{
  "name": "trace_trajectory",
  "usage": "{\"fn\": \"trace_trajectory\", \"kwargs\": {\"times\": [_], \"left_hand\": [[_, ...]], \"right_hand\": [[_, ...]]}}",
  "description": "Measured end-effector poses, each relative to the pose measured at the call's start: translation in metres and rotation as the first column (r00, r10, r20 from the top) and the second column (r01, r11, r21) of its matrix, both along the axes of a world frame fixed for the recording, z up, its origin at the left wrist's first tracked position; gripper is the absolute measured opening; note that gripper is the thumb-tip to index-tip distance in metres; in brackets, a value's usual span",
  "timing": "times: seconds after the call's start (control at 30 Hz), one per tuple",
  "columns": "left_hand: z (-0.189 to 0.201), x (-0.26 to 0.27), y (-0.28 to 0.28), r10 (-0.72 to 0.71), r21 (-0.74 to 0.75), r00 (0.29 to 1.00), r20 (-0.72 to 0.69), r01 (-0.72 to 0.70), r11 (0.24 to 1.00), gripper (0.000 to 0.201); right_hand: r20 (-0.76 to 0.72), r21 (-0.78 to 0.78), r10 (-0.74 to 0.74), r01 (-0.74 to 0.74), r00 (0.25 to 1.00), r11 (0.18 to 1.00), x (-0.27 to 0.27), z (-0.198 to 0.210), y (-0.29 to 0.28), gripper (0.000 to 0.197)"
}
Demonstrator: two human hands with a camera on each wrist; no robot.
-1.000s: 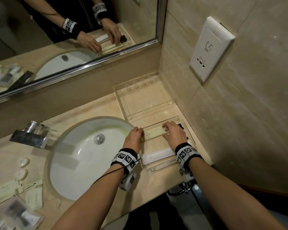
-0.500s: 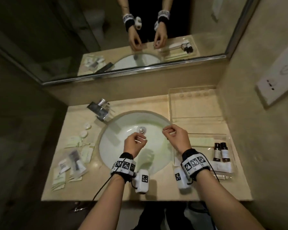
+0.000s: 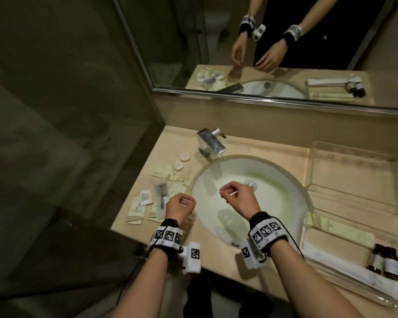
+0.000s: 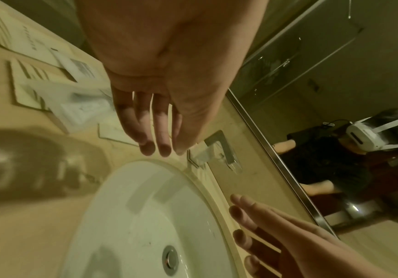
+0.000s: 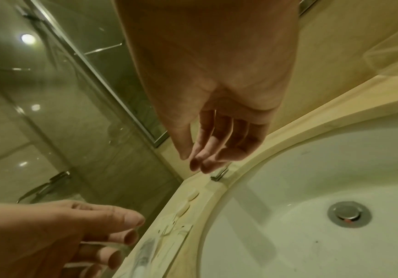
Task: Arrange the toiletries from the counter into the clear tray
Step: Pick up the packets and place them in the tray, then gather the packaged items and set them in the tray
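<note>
While both hands hang empty over the sink (image 3: pixel 251 203), note the left hand (image 3: pixel 179 207) and right hand (image 3: pixel 238 199): fingers loosely curled, grasping nothing. The remaining toiletries, flat sachets (image 3: pixel 147 200) and two round white discs (image 3: pixel 182 161), lie on the counter (image 3: pixel 147 228) left of the basin, well apart from the clear tray (image 3: pixel 345 232) at right. The sachets look light, thin and floppy, probably slick; pinch each by an edge. The discs: lift by the rim.

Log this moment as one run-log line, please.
left hand: empty, over counter edge | right hand: empty, over sink | clear tray: two bottles, packets | sachets: left counter
</note>
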State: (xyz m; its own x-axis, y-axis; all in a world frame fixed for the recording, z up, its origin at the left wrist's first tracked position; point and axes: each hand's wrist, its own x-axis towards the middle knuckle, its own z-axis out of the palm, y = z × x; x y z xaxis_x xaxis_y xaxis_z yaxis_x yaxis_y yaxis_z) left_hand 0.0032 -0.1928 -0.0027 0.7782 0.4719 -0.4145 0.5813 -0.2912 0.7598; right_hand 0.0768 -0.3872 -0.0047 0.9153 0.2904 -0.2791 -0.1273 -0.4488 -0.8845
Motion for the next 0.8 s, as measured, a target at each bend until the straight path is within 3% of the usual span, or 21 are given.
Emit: {"fn": "trace_trajectory", "kwargs": {"times": [0.3,0.47,0.63,0.8], "left_hand": [[-0.032,-0.022,0.133,0.160,0.013,0.984,-0.082,-0.159,0.987,0.009],[-0.046,-0.036,0.181,0.242,0.010,0.965,-0.106,-0.242,0.970,0.013],[-0.056,-0.038,0.197,0.222,-0.050,0.971,-0.091,-0.227,0.973,0.009],[-0.057,-0.032,0.198,0.184,-0.083,0.978,-0.102,-0.193,0.978,0.009]], "right_hand": [[-0.111,-0.080,0.098,-0.107,0.989,0.991,-0.012,-0.021,0.148,0.017],[-0.184,-0.217,0.056,-0.097,0.981,0.971,-0.021,-0.044,0.212,0.045],[-0.072,-0.573,0.109,-0.131,0.991,0.809,-0.034,-0.058,0.251,0.070],[-0.103,-0.647,0.089,-0.135,0.991,0.750,-0.035,-0.063,0.259,0.066]]}}
